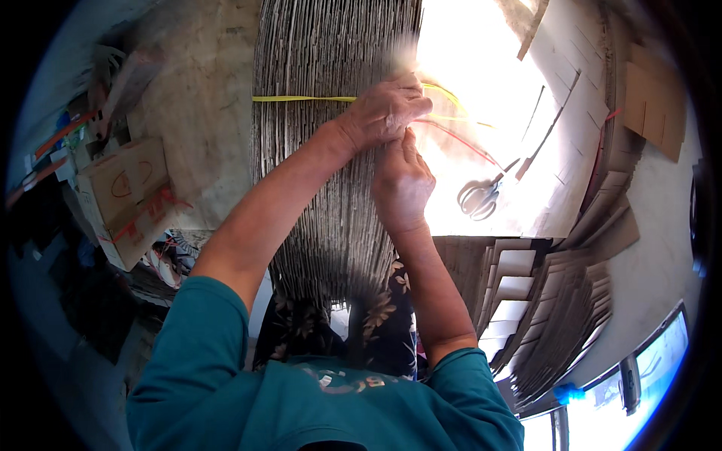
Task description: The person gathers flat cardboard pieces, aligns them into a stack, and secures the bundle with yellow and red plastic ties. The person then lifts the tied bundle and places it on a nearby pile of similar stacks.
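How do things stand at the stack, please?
Left hand, right hand close together; grip partly hidden. Yellow strap across cardboard stack, leading to left hand. Scissors to the right, clear of hands.

Teal shirt (pixel 331 417) above a dark garment (pixel 392 338).
The sleeves (pixel 192 323) are short; pale print (pixel 370 382) marks the chest, beige flowers (pixel 379 310) the garment.

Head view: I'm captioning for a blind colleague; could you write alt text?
A person's left hand and right hand are close together at the right side of a long row of tightly packed cardboard sheets, crossed by a yellow strap. Scissors lie to the right on a brightly lit surface.
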Demonstrator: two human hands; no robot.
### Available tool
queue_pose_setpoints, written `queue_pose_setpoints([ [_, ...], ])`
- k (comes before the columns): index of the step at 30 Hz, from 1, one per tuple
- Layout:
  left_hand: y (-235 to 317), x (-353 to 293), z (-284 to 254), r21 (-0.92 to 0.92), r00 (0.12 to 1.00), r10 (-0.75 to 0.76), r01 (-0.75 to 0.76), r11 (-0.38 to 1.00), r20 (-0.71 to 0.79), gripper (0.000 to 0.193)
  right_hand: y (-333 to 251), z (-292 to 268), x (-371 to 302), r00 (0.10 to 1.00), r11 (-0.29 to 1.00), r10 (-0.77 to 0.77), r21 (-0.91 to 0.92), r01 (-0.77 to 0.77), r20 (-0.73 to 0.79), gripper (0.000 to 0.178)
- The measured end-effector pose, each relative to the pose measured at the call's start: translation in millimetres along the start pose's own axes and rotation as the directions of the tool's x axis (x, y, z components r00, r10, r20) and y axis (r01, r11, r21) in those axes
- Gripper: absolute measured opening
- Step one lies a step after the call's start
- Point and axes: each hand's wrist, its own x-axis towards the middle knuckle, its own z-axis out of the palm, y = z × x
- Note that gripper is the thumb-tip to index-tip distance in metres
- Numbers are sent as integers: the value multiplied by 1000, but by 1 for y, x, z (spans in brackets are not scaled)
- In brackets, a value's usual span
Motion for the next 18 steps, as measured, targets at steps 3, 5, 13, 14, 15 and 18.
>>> queue_pose_setpoints([
  [3, 1, -1, 2, 59, 1000, -7, 9, 998, -28, 10, 11, -12, 7, 991, 924, 122, 358, -131, 49, 26],
  [5, 1, -1, 1, 74, 999, -2, 5, 997, -38, 11, 42, -13, 8, 913, 566, 340, 727, -390, 225, 16],
  [13, 3, 3, 1, 119, 997, 66, -63, 991, -26, 5, 64, -28, 78, 950, 989, 25, 146, 22, -310, 33],
  [14, -2, 1, 3, 167, 996, 85, -86, 982, 15, 8, 52, -27, 96, 927, 975, -185, 57, 214, -326, 41],
  [15, -1, 0, 21, -212, 979, -150, 117, 970, -142, 11, 27, -28, 111, 921, 936, -335, 44, 350, -200, 46],
  [18, -7, 5, 32, -28, 991, -124, 123, 992, -55, 11, -48, -14, 135, 767, 768, -639, 81, 635, 51, 65],
])
